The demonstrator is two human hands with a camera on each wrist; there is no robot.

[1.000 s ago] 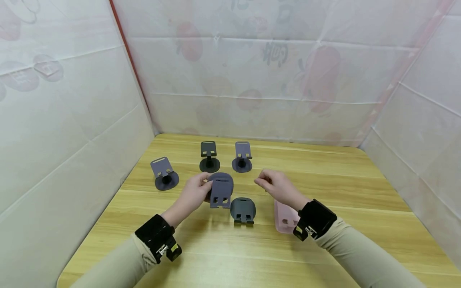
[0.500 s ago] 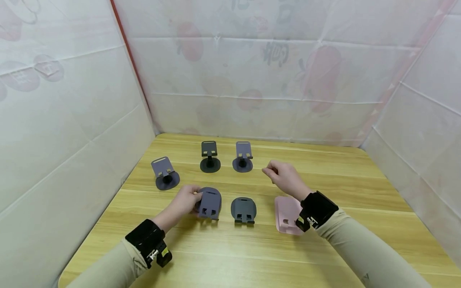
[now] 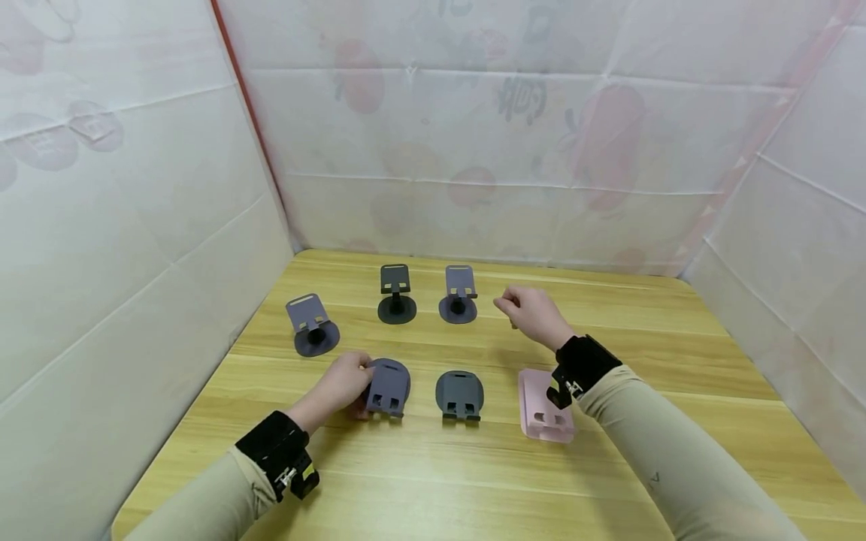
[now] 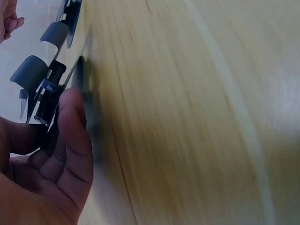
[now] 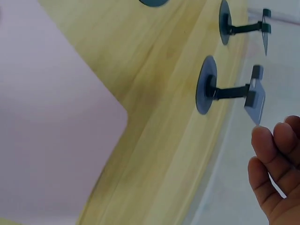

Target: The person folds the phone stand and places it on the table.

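My left hand (image 3: 340, 383) grips a folded purple-grey phone stand (image 3: 389, 388) that lies on the wooden table (image 3: 433, 473); in the left wrist view the thumb (image 4: 70, 140) presses on the stand (image 4: 51, 89). My right hand (image 3: 531, 312) hovers above the table with its fingers loosely curled and nothing in them, just right of an upright purple stand (image 3: 458, 295). The same upright stand (image 5: 229, 91) shows in the right wrist view beside the fingertips (image 5: 276, 150).
A folded dark grey stand (image 3: 460, 395) and a folded pink stand (image 3: 541, 406) lie in the front row. An upright black stand (image 3: 395, 294) and an upright purple stand (image 3: 310, 324) stand behind. White sheeting walls close in three sides.
My left hand brought the purple-grey stand down from the air to the table at front left. My right hand moved back and to the right, toward the upright purple stand.
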